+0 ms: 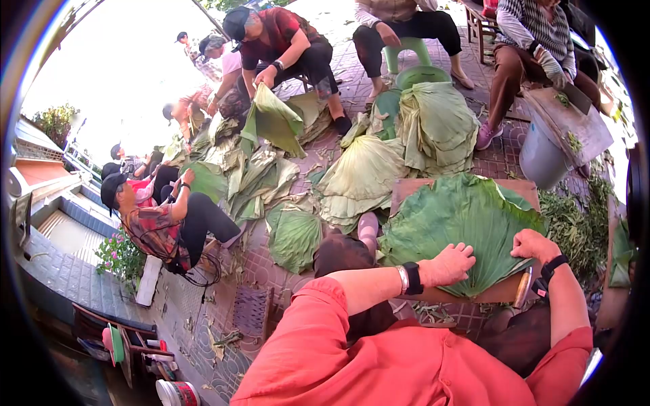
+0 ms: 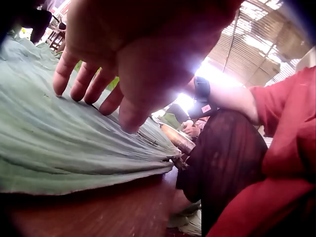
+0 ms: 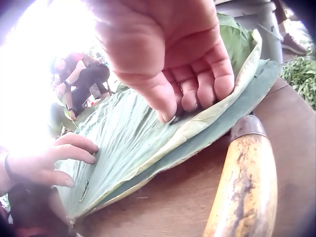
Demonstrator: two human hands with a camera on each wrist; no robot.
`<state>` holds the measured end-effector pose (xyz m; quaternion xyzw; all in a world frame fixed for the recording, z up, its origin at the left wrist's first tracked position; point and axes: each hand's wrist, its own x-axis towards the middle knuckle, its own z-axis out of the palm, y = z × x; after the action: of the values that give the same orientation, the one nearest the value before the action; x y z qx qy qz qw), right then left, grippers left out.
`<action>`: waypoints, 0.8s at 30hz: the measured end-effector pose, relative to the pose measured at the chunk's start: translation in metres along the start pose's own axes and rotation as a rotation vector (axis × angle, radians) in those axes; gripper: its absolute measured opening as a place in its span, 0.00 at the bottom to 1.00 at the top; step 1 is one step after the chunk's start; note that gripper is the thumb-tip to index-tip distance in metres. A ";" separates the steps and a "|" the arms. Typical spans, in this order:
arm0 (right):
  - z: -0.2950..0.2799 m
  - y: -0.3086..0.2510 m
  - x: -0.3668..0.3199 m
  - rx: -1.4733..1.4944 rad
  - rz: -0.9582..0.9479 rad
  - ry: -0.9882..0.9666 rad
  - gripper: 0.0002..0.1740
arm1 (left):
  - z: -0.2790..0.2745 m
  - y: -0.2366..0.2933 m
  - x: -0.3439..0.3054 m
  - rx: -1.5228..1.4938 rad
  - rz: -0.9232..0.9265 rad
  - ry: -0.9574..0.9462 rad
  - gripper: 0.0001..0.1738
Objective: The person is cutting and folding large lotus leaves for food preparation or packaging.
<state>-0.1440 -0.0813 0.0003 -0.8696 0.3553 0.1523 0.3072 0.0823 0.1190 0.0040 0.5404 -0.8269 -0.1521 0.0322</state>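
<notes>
A stack of large green lotus leaves (image 1: 460,223), folded over, lies on a brown wooden board (image 1: 413,193) in front of me. My left hand (image 1: 447,264) rests on the top leaf with its fingers spread and slightly bent; in the left wrist view the fingertips touch its ribbed surface. At the stack's right edge, my right hand (image 1: 535,246) has curled fingers and pinches the leaf near its rolled rim (image 3: 197,121). Close beside that hand, a knife's wooden handle (image 3: 244,185) with a metal collar lies on the board; its blade is hidden under the leaves.
Pale dried lotus leaves (image 1: 362,176) are heaped ahead. A grey bucket (image 1: 539,152) with a chopping board across it stands at the right, near shredded greens (image 1: 575,223). Several seated people surround the heap; one holds up a leaf (image 1: 274,122). A woven stool (image 1: 252,311) is at left.
</notes>
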 end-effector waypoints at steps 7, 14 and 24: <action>-0.005 -0.006 0.009 0.009 0.098 -0.137 0.12 | -0.021 -0.047 0.028 -0.898 -0.172 0.165 0.16; -0.008 -0.015 0.006 -0.041 0.036 -0.102 0.13 | -0.097 -0.071 0.014 -2.073 -0.301 0.397 0.20; -0.003 -0.021 -0.005 -0.114 0.024 -0.031 0.14 | -0.225 0.013 -0.012 -2.024 0.148 0.464 0.21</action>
<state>-0.1328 -0.0687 0.0142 -0.8790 0.3516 0.1895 0.2607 0.1242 0.0857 0.2229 0.2246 -0.3175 -0.6645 0.6381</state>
